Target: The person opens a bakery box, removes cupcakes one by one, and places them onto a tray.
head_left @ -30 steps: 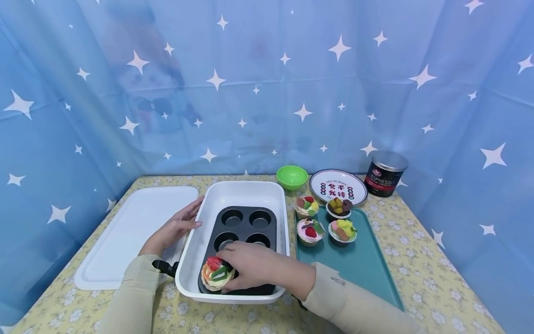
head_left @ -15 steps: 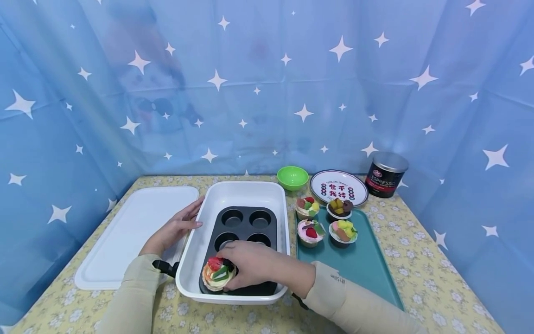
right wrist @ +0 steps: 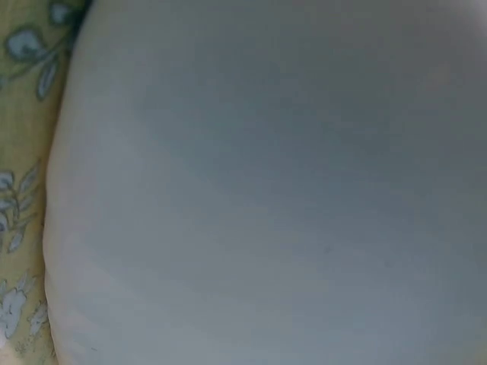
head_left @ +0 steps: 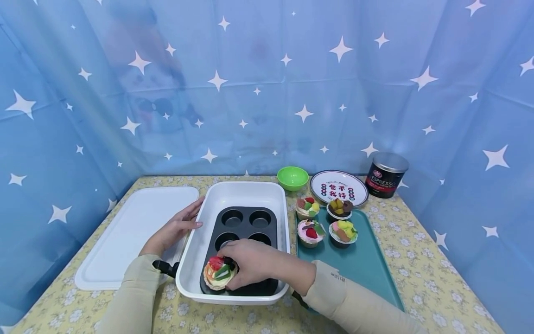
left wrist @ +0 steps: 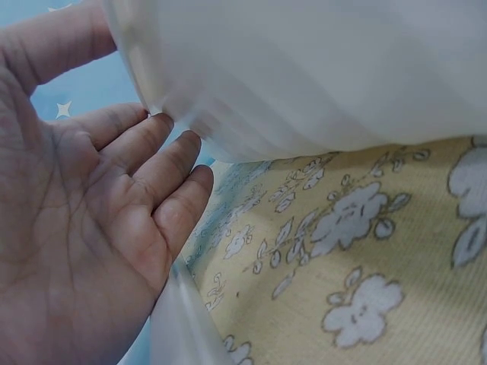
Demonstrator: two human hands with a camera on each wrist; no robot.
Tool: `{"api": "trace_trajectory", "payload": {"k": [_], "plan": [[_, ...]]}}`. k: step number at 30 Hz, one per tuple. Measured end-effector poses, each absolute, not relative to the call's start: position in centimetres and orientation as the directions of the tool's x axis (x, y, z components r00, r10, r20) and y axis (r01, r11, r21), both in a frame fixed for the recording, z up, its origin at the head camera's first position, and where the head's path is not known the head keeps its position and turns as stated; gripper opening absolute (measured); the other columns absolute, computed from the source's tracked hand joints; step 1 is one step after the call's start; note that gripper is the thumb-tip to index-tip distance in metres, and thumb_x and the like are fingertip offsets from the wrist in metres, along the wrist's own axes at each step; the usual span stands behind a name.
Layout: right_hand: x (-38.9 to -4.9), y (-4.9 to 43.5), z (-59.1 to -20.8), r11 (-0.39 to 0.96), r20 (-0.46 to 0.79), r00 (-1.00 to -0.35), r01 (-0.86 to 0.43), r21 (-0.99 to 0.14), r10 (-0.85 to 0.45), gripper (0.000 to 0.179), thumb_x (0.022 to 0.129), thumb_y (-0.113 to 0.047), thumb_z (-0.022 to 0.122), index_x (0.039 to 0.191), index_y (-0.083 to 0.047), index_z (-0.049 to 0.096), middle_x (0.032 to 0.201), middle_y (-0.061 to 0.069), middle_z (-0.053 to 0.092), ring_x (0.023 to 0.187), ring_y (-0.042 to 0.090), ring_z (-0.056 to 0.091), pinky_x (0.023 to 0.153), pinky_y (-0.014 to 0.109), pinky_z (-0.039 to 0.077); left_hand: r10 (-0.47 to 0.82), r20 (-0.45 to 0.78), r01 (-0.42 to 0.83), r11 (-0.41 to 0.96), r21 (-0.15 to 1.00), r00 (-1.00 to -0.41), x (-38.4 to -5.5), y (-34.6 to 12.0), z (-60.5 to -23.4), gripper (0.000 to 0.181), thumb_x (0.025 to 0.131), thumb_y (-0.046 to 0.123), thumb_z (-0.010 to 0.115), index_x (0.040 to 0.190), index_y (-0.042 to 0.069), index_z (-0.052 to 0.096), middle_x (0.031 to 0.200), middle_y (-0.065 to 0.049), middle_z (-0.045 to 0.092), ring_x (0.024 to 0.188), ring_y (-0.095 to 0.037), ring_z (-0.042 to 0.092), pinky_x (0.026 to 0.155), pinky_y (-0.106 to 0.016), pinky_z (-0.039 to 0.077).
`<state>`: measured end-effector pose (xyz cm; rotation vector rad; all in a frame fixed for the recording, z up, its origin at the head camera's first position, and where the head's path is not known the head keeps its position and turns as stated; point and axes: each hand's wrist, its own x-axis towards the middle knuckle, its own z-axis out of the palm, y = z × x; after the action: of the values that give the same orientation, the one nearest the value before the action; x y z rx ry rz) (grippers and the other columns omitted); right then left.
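In the head view my right hand (head_left: pixel 252 264) grips a toy cupcake (head_left: pixel 219 272) topped with red and green fruit pieces, at the front left of a dark muffin tin (head_left: pixel 246 225). The hand hides part of the tin, and I cannot tell how deep the cupcake sits in its cup. The tin lies inside a white deep container (head_left: pixel 242 192). My left hand (head_left: pixel 177 227) rests against the container's left side; the left wrist view shows its fingers (left wrist: pixel 179 156) nearly straight at the outer wall. The white container wall (right wrist: pixel 259 198) fills most of the right wrist view.
A white lid (head_left: pixel 133 236) lies to the left. On a teal tray (head_left: pixel 354 266) at right stand several more cupcakes (head_left: pixel 310 233). A green bowl (head_left: pixel 292 178), a printed plate (head_left: pixel 339 185) and a black espresso can (head_left: pixel 385 175) line the back, near a blue star-patterned curtain.
My right hand and the cupcake in it have shifted very slightly to the right. The left hand stays where it was.
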<state>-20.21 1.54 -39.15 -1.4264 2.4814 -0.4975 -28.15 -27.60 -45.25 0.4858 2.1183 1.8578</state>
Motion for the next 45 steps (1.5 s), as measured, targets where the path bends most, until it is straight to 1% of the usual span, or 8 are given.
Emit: {"api": "trace_trajectory", "payload": {"k": [3,6,9,16,23,26,38,45], "plan": [[-20.2,1.5,-39.2,0.467,-0.030,-0.498,-0.788,-0.402,-0.867,0.058,0.081,-0.040,0.083,0.131,-0.017,0.065,0.123,-0.011,0.063,0.100,-0.003,0.057,0.088,0.016,0.048,0.428,0.007,0.066,0.123,0.990,-0.904,-28.1,-27.7,-45.3,0.083,0.096,0.014,0.061,0.164,0.026,0.014,0.168,0.001,0.012,0.154,-0.027,0.009,0.116,-0.036,0.026],[-20.2,1.5,-39.1,0.468,-0.028,-0.500,-0.787,-0.402,-0.865,0.058,0.080,-0.039,0.083,0.131,-0.017,0.065,0.123,-0.010,0.063,0.099,-0.003,0.057,0.087,0.016,0.048,0.431,0.008,0.066,0.121,0.990,-0.902,-28.1,-27.7,-45.2,0.084,0.096,0.014,0.062,0.164,0.025,0.013,0.169,0.001,0.011,0.154,-0.027,0.008,0.107,-0.020,0.033],[-20.2,1.5,-39.1,0.469,-0.030,-0.502,-0.784,-0.407,-0.864,0.058,0.080,-0.039,0.083,0.130,-0.016,0.065,0.123,-0.010,0.063,0.099,-0.003,0.057,0.087,0.016,0.048,0.436,0.013,0.068,0.110,0.992,-0.900,-28.1,-27.7,-45.2,0.085,0.096,0.014,0.062,0.164,0.024,0.012,0.169,0.000,0.011,0.154,-0.027,0.007,0.101,-0.014,0.036],[-20.1,1.6,-38.9,0.479,-0.033,-0.509,-0.783,-0.398,-0.860,0.058,0.080,-0.039,0.083,0.131,-0.016,0.065,0.124,-0.009,0.064,0.100,-0.002,0.057,0.087,0.017,0.048,0.445,0.025,0.079,0.102,0.992,-0.895,-28.1,-27.7,-45.2,0.085,0.096,0.012,0.061,0.164,0.022,0.011,0.169,-0.003,0.009,0.154,-0.029,0.006,0.101,-0.013,0.037],[-20.4,1.9,-38.7,0.438,0.008,-0.489,-0.788,-0.432,-0.872,0.056,0.082,-0.041,0.081,0.128,-0.014,0.064,0.115,-0.011,0.065,0.094,-0.003,0.056,0.083,0.013,0.047,0.453,0.031,0.082,0.094,0.992,-0.891,-28.2,-27.7,-45.4,0.084,0.096,0.012,0.060,0.164,0.019,0.011,0.169,-0.006,0.008,0.154,-0.032,0.005,0.101,-0.014,0.037],[-20.6,2.1,-38.7,0.440,0.005,-0.493,-0.781,-0.444,-0.870,0.057,0.083,-0.043,0.080,0.130,-0.015,0.063,0.116,-0.011,0.064,0.096,-0.003,0.055,0.085,0.014,0.047,0.450,0.025,0.078,0.099,0.992,-0.893,-28.2,-27.6,-45.4,0.085,0.096,0.013,0.061,0.164,0.019,0.011,0.169,-0.006,0.008,0.154,-0.032,0.005,0.101,-0.014,0.037],[-21.0,3.3,-37.3,0.467,0.042,-0.530,-0.780,-0.417,-0.847,0.062,0.086,-0.044,0.078,0.137,-0.014,0.059,0.125,-0.007,0.063,0.105,0.002,0.057,0.089,0.020,0.049,0.451,0.019,0.071,0.100,0.992,-0.893,-28.3,-27.5,-45.2,0.084,0.096,0.011,0.060,0.164,0.020,0.011,0.169,-0.005,0.008,0.154,-0.031,0.005,0.102,-0.016,0.037],[-21.3,5.0,-36.0,0.492,0.070,-0.581,-0.741,-0.456,-0.811,0.065,0.084,-0.042,0.080,0.139,-0.016,0.058,0.129,-0.006,0.062,0.111,0.008,0.057,0.094,0.025,0.050,0.449,0.020,0.069,0.092,0.993,-0.893,-28.4,-27.6,-45.3,0.085,0.095,0.011,0.061,0.164,0.020,0.012,0.169,-0.005,0.008,0.154,-0.030,0.004,0.101,-0.013,0.036]]}}
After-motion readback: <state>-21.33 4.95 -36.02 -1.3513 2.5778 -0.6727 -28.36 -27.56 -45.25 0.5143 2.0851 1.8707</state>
